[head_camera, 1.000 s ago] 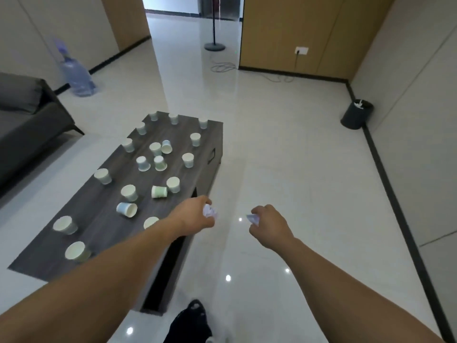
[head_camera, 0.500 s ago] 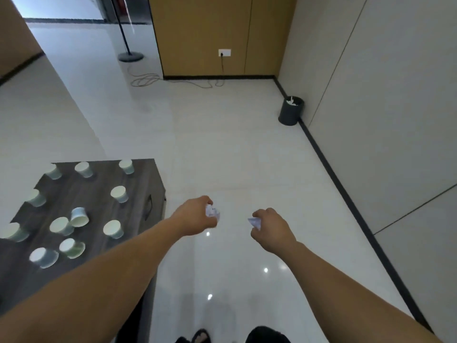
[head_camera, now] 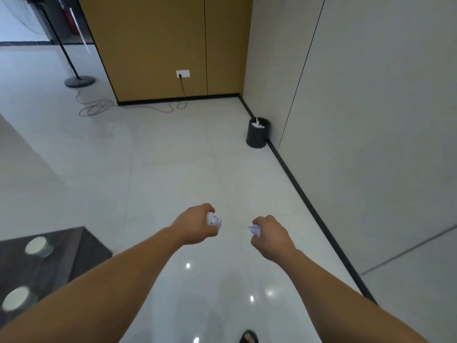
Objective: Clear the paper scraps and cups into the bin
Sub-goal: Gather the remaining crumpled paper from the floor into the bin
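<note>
My left hand (head_camera: 196,225) grips a crumpled white paper scrap (head_camera: 214,219) at mid-frame. To its right, my right hand (head_camera: 270,235) holds another crumpled paper scrap (head_camera: 254,229). Both arms reach forward over the white floor. The dark round bin (head_camera: 257,133) stands far ahead against the right wall, with white paper showing at its top. Two pale paper cups (head_camera: 38,246) (head_camera: 16,298) stand on the dark table (head_camera: 74,246) at the lower left.
A fan stand base (head_camera: 79,81) and a coiled cable (head_camera: 96,108) lie on the floor at the back left, near a wall socket (head_camera: 183,73). A dark skirting line (head_camera: 309,201) runs along the right wall. My shoe tip (head_camera: 248,337) shows at the bottom.
The view has swung right and forward: the table with its cups has slid off to the lower left and the bin looks nearer. Both hands keep hold of their paper scraps.
</note>
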Action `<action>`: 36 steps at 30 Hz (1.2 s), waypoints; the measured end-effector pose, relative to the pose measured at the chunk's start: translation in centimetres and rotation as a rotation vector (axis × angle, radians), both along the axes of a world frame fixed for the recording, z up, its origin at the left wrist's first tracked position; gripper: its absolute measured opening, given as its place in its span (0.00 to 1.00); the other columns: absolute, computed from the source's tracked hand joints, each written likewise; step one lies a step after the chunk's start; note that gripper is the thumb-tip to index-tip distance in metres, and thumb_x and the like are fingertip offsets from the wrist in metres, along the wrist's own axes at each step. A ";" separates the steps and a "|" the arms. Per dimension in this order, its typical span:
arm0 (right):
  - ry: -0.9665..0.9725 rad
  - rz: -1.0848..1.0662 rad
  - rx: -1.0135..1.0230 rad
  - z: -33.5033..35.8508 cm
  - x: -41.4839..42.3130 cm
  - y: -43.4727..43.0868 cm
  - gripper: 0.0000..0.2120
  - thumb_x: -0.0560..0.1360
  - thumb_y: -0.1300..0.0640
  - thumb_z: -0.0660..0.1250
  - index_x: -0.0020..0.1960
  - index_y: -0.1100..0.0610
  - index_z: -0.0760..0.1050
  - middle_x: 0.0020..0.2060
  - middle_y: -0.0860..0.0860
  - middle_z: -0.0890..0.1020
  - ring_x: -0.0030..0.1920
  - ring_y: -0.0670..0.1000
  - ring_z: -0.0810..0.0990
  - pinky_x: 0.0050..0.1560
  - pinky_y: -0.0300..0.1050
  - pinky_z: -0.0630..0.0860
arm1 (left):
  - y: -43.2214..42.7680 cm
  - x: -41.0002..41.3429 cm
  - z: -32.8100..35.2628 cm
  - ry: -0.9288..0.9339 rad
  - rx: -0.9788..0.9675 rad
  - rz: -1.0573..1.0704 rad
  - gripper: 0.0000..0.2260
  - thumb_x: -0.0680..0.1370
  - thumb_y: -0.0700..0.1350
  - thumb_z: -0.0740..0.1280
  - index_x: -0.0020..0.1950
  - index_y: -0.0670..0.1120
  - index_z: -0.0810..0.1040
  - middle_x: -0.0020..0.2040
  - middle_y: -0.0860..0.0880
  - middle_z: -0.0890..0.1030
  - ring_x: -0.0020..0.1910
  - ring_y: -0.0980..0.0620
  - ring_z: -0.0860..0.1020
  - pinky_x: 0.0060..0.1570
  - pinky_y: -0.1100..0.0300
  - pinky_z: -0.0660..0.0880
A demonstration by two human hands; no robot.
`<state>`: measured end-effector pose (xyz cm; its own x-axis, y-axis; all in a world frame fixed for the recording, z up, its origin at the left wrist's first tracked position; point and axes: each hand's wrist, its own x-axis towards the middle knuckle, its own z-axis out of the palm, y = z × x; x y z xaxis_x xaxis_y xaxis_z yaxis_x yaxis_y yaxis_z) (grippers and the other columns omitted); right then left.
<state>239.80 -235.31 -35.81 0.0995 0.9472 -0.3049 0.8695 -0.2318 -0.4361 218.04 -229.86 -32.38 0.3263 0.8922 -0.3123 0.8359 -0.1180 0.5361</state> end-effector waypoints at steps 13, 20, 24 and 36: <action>-0.015 -0.034 0.030 -0.5 7.4 28.2 0.18 0.79 0.57 0.61 0.68 0.54 0.71 0.62 0.50 0.72 0.54 0.52 0.79 0.48 0.36 0.67 | 28.5 7.3 -1.3 -0.006 -0.015 -0.003 0.27 0.73 0.56 0.68 0.69 0.50 0.67 0.61 0.48 0.76 0.48 0.49 0.76 0.43 0.60 0.73; -0.005 -0.096 0.031 0.7 9.4 43.9 0.20 0.78 0.57 0.62 0.69 0.53 0.70 0.62 0.50 0.71 0.54 0.51 0.78 0.48 0.36 0.68 | 45.5 10.3 0.9 -0.080 -0.029 -0.013 0.21 0.73 0.57 0.69 0.59 0.49 0.67 0.51 0.48 0.77 0.42 0.50 0.78 0.38 0.57 0.75; -0.006 -0.120 0.015 0.4 11.4 51.2 0.19 0.77 0.57 0.62 0.68 0.53 0.71 0.62 0.51 0.72 0.56 0.53 0.78 0.50 0.38 0.69 | 53.7 13.1 0.8 -0.077 -0.049 -0.063 0.20 0.72 0.56 0.70 0.57 0.49 0.68 0.52 0.48 0.77 0.46 0.47 0.78 0.40 0.54 0.77; 0.008 -0.120 0.044 -0.6 24.0 77.0 0.20 0.77 0.56 0.62 0.68 0.54 0.70 0.63 0.53 0.70 0.56 0.55 0.77 0.53 0.42 0.72 | 78.8 26.1 0.0 -0.034 -0.059 -0.088 0.18 0.71 0.54 0.71 0.56 0.49 0.71 0.51 0.48 0.78 0.47 0.49 0.77 0.43 0.57 0.75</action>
<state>263.82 -158.30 -36.40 0.2107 0.9410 -0.2648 0.8330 -0.3146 -0.4551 244.14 -151.09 -32.40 0.4138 0.8401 -0.3506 0.8049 -0.1577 0.5721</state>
